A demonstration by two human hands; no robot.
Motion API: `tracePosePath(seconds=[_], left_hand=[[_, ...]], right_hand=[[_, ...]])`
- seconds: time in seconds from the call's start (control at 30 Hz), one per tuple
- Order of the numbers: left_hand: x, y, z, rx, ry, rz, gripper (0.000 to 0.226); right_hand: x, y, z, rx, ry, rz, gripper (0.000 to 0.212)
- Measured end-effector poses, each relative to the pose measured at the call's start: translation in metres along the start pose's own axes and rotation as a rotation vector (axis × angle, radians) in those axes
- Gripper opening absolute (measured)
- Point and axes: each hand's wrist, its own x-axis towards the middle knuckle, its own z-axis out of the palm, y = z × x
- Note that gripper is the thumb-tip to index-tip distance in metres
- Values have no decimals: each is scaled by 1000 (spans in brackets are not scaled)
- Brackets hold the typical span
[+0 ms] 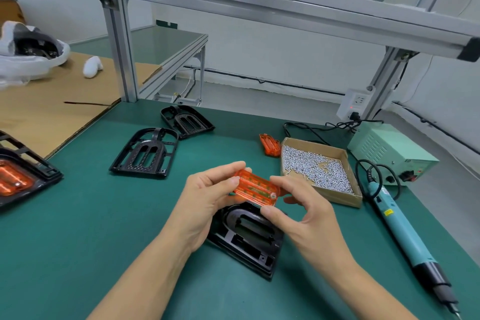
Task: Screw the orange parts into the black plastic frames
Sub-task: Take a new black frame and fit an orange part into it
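Above the black frame (249, 239) on the tabletop (104, 228), left hand (205, 205) and right hand (304, 215) pinch the orange part (255, 188) by its edges; misaligned seating would likely throw off the screw holes.

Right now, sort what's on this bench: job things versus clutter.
Job: orange part held by left hand and right hand; black frame; box of screws; electric screwdriver.
Lying about: white bag; cardboard sheet.
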Motion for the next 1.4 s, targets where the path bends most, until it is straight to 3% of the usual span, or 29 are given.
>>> tracePosePath(seconds=[0.43,0.5,0.57,0.8,1.0,1.23,1.4], left_hand=[[-2,1,-1,117,-16,-18,26],[2,3,-8,321,91,52,14],[4,3,-19,562,200,103,19],[7,-3,-24,1139,98,72,26],[5,1,-25,1235,96,2,31],[3,-1,-22,1278,67,19,47],[0,-4,-16,1213,-2,160,31]], right_hand=[[-4,0,-7,-32,-30,-34,39],[-4,1,-9,-38,-27,-12,35],[-6,6,-14,-40,-39,58,38],[-19,24,-18,-238,-263,131,34],[-17,23,-19,-326,-385,79,37],[-21,30,-31,-437,-474,19,54],[-18,26,-30,-537,-457,-26,59]])
